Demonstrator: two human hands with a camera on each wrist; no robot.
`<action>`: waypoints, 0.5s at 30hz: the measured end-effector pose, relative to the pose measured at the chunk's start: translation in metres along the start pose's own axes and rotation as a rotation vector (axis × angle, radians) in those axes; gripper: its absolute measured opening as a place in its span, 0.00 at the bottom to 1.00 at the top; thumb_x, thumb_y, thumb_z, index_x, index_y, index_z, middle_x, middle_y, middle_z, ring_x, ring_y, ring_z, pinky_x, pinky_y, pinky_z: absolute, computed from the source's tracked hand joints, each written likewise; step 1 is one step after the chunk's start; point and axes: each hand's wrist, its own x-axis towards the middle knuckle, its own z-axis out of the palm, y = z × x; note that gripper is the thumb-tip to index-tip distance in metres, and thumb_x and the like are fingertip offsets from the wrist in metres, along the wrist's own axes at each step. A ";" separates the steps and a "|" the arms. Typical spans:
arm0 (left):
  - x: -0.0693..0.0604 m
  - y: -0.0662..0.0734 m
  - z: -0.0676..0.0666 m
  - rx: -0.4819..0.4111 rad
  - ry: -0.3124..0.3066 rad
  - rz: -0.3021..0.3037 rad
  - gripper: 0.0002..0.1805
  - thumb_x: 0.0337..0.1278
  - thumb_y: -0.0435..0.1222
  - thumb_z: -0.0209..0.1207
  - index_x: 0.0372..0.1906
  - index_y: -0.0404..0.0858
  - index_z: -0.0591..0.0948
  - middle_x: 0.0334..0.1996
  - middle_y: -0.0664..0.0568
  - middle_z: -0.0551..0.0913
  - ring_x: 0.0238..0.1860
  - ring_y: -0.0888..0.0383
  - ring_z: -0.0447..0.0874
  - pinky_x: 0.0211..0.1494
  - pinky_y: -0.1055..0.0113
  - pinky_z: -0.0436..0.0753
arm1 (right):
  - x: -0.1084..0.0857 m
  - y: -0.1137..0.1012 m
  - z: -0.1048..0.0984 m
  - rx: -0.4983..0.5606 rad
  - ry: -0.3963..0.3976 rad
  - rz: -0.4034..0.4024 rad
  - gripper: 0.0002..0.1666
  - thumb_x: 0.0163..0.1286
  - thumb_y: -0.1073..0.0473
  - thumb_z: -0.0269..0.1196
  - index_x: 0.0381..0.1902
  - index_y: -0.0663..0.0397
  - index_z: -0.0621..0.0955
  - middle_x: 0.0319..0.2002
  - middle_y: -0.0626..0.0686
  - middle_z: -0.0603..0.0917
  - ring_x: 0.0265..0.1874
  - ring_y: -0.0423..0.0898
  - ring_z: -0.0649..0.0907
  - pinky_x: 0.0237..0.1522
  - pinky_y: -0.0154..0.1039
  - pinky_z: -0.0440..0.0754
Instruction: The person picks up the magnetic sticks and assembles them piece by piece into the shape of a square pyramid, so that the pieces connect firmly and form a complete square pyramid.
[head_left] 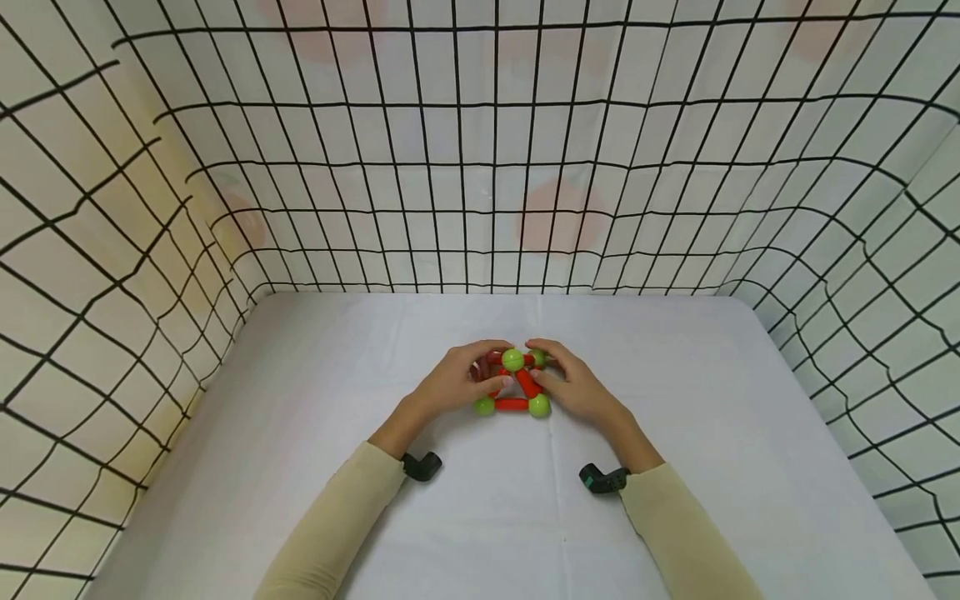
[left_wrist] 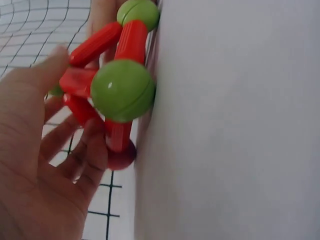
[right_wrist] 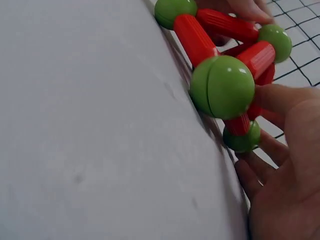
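A frame of ridged red rods and green balls, a rod-and-ball building toy, stands on the white table between both hands. One green ball sits at its top; other green balls form the lower corners. A dark red ball shows at one far corner in the left wrist view. My left hand grips the left side, thumb in front and fingers curled behind the rods. From the right, my right hand holds the frame, thumb near a slanted rod and fingers at the far ball. Some far joints are hidden.
The white-covered table spreads around the hands. Black wire mesh rises along its back and both sides. Dark wrist cameras hang from both wrists, close above the table.
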 end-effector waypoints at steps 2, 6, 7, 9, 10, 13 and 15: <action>-0.005 -0.004 -0.003 0.047 -0.019 -0.035 0.37 0.57 0.53 0.72 0.70 0.50 0.75 0.52 0.54 0.84 0.41 0.58 0.79 0.40 0.67 0.82 | -0.005 0.001 -0.004 0.019 -0.032 0.011 0.37 0.76 0.49 0.63 0.78 0.40 0.64 0.77 0.50 0.66 0.76 0.56 0.68 0.78 0.60 0.63; -0.013 -0.011 -0.010 0.121 -0.074 -0.112 0.52 0.41 0.60 0.78 0.75 0.50 0.71 0.69 0.59 0.75 0.51 0.57 0.76 0.52 0.62 0.82 | -0.012 0.001 -0.009 0.022 -0.102 0.002 0.51 0.66 0.49 0.73 0.80 0.43 0.60 0.79 0.50 0.62 0.78 0.57 0.64 0.78 0.61 0.61; -0.015 -0.012 -0.012 0.126 -0.084 -0.124 0.54 0.39 0.61 0.78 0.75 0.50 0.70 0.71 0.59 0.73 0.52 0.57 0.76 0.54 0.61 0.82 | -0.013 0.001 -0.010 0.014 -0.111 0.002 0.54 0.63 0.48 0.75 0.80 0.43 0.59 0.79 0.49 0.62 0.78 0.57 0.63 0.79 0.60 0.61; -0.016 -0.015 -0.014 0.134 -0.099 -0.137 0.57 0.36 0.62 0.79 0.76 0.50 0.69 0.73 0.59 0.71 0.54 0.56 0.76 0.57 0.59 0.81 | -0.013 0.001 -0.010 -0.006 -0.119 -0.007 0.58 0.59 0.46 0.78 0.80 0.43 0.59 0.79 0.49 0.62 0.79 0.55 0.63 0.79 0.59 0.60; -0.017 -0.016 -0.014 0.136 -0.104 -0.142 0.58 0.36 0.63 0.79 0.77 0.50 0.68 0.73 0.59 0.71 0.54 0.56 0.76 0.57 0.60 0.81 | -0.013 0.001 -0.009 -0.011 -0.118 -0.005 0.59 0.58 0.46 0.79 0.80 0.43 0.60 0.79 0.48 0.62 0.79 0.54 0.63 0.79 0.58 0.60; -0.018 -0.019 -0.015 0.144 -0.107 -0.152 0.59 0.36 0.63 0.78 0.77 0.49 0.68 0.72 0.59 0.72 0.53 0.57 0.75 0.53 0.62 0.82 | -0.011 0.001 -0.007 -0.019 -0.112 0.003 0.59 0.58 0.45 0.79 0.80 0.42 0.60 0.79 0.47 0.62 0.79 0.53 0.63 0.80 0.56 0.61; -0.018 -0.022 -0.016 0.141 -0.106 -0.161 0.58 0.37 0.62 0.79 0.77 0.49 0.68 0.70 0.59 0.73 0.53 0.58 0.75 0.51 0.64 0.82 | -0.009 0.002 -0.006 -0.022 -0.112 0.009 0.59 0.58 0.44 0.78 0.80 0.42 0.60 0.79 0.47 0.61 0.79 0.53 0.63 0.80 0.56 0.61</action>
